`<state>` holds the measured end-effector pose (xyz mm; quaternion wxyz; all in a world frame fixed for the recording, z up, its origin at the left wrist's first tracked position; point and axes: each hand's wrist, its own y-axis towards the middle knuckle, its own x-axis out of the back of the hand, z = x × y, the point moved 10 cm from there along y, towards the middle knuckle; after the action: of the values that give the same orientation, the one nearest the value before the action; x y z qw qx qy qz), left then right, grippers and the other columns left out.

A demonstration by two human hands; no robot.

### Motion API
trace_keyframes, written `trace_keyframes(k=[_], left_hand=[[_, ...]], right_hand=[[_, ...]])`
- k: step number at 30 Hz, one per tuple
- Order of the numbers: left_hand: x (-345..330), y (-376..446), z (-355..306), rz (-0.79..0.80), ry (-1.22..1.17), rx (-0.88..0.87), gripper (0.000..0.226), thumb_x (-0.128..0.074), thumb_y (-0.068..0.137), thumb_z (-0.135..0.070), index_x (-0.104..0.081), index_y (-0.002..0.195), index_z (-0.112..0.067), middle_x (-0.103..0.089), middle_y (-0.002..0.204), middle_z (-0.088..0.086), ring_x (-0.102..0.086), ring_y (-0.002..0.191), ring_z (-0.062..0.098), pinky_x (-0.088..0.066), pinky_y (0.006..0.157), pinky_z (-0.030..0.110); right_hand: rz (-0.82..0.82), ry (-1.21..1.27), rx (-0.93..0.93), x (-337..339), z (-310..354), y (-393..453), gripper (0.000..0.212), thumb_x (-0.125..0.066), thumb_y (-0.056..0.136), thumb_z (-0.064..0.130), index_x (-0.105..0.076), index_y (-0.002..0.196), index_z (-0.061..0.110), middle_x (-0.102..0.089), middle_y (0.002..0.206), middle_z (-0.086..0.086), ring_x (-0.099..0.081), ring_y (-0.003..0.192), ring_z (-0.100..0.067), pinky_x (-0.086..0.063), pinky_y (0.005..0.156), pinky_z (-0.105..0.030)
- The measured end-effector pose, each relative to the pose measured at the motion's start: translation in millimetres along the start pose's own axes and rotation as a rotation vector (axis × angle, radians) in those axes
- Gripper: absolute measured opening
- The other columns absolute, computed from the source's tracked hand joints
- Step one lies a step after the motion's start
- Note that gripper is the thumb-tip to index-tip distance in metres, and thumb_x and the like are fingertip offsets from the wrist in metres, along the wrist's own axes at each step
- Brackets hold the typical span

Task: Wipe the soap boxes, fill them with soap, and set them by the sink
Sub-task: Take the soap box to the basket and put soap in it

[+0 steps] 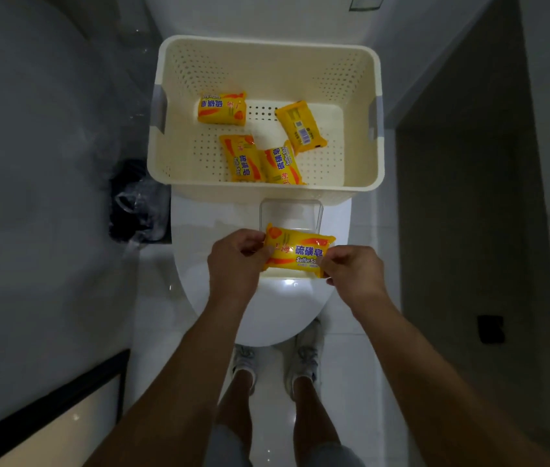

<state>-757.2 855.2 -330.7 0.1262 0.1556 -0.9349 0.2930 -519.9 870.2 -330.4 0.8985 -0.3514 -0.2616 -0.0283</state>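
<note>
Both hands, left point(233, 257) and right point(354, 267), pinch a yellow soap packet point(297, 252) by its ends, long axis crosswise.

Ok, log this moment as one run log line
stage: unwrapping soap | left hand: pinches held soap packet | right hand: pinches same packet | clear soap box: on toilet lid, empty | basket: four packets

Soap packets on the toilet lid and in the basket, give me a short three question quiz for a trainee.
1. How many soap packets lie in the cream basket?
2. True or false: the left hand and right hand both pinch the held soap packet.
3. What sits just behind the held packet: A) clear soap box, B) towel, C) sponge?

Key: 1) four; 2) true; 3) A
</note>
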Motion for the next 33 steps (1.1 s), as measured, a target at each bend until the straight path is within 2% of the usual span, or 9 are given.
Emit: trace_keyframes(k=[3,6,11,16,21,24,27,30,33], left_hand=[[-3,3,19,-0.036,0.042,0.034,0.018,-0.080,0.080,-0.010,-0.075,0.095,-0.019,-0.074,0.089,0.005,-0.072,0.085,0.022,-0.060,0.081,0.046],[-6,7,32,-0.064,0.092,0.064,0.018,-0.079,0.080,-0.009,-0.076,0.096,-0.015,-0.074,0.088,0.008,-0.071,0.084,0.025,-0.059,0.082,0.046],[-10,14,35,-0.066,0.306,0.002,0.018,-0.076,0.084,-0.017,-0.075,0.101,-0.011,-0.075,0.095,0.008,-0.069,0.080,0.017,-0.054,0.075,0.026],[-19,16,31,-0.024,0.409,-0.052,0.024,-0.075,0.086,-0.019,-0.073,0.107,-0.007,-0.074,0.100,0.010,-0.070,0.087,0.021,-0.057,0.085,0.038],[-26,19,29,0.005,0.502,-0.102,0.024,-0.074,0.086,-0.020,-0.072,0.107,-0.011,-0.073,0.101,0.006,-0.068,0.090,0.017,-0.049,0.079,0.022],[-30,21,29,0.009,0.545,-0.102,0.021,-0.072,0.087,-0.021,-0.071,0.106,-0.012,-0.072,0.102,0.006,-0.067,0.092,0.020,-0.054,0.082,0.030],[-31,21,29,-0.001,0.591,-0.099,0.017,-0.071,0.088,-0.023,-0.068,0.103,-0.015,-0.070,0.101,0.006,-0.067,0.092,0.022,-0.057,0.082,0.038],[-30,22,28,-0.016,0.608,-0.095,0.015,-0.071,0.088,-0.029,-0.065,0.098,-0.019,-0.070,0.098,0.003,-0.066,0.090,0.021,-0.057,0.079,0.039],[-28,22,27,-0.027,0.617,-0.106,0.013,-0.068,0.090,-0.032,-0.066,0.095,-0.021,-0.069,0.096,0.001,-0.065,0.089,0.021,-0.056,0.077,0.039]], right_hand=[[-0.021,-0.049,0.006,-5,-5,7,0.035,-0.076,0.083,0.004,-0.065,0.061,0.029,-0.073,0.080,-0.008,-0.072,0.081,-0.031,-0.060,0.084,-0.045],[-0.012,-0.156,0.057,-14,-4,13,0.020,-0.073,0.083,0.006,-0.069,0.071,0.020,-0.075,0.085,-0.011,-0.071,0.082,-0.032,-0.059,0.082,-0.045],[0.015,-0.341,0.112,-33,-8,23,0.009,-0.069,0.088,0.010,-0.076,0.086,0.016,-0.075,0.094,-0.010,-0.069,0.086,-0.028,-0.058,0.083,-0.037],[0.032,-0.457,0.132,-43,-14,33,0.013,-0.064,0.093,0.015,-0.076,0.096,0.012,-0.074,0.098,-0.011,-0.068,0.088,-0.027,-0.054,0.082,-0.031],[0.029,-0.514,0.148,-45,-18,39,0.014,-0.064,0.095,0.018,-0.076,0.099,0.012,-0.073,0.100,-0.011,-0.067,0.086,-0.027,-0.055,0.080,-0.032],[0.014,-0.556,0.149,-44,-18,41,0.014,-0.063,0.095,0.019,-0.075,0.098,0.014,-0.071,0.097,-0.010,-0.061,0.078,-0.023,-0.048,0.072,-0.028],[0.009,-0.580,0.142,-43,-20,43,0.014,-0.063,0.095,0.023,-0.073,0.099,0.016,-0.071,0.096,-0.007,-0.063,0.080,-0.023,-0.052,0.073,-0.031],[-0.018,-0.576,0.139,-41,-19,44,0.015,-0.065,0.094,0.029,-0.070,0.098,0.016,-0.066,0.090,-0.004,-0.058,0.076,-0.020,-0.046,0.068,-0.028],[-0.026,-0.540,0.161,-40,-17,45,0.018,-0.064,0.094,0.035,-0.065,0.097,0.017,-0.060,0.084,0.000,-0.058,0.077,-0.020,-0.047,0.069,-0.030]])
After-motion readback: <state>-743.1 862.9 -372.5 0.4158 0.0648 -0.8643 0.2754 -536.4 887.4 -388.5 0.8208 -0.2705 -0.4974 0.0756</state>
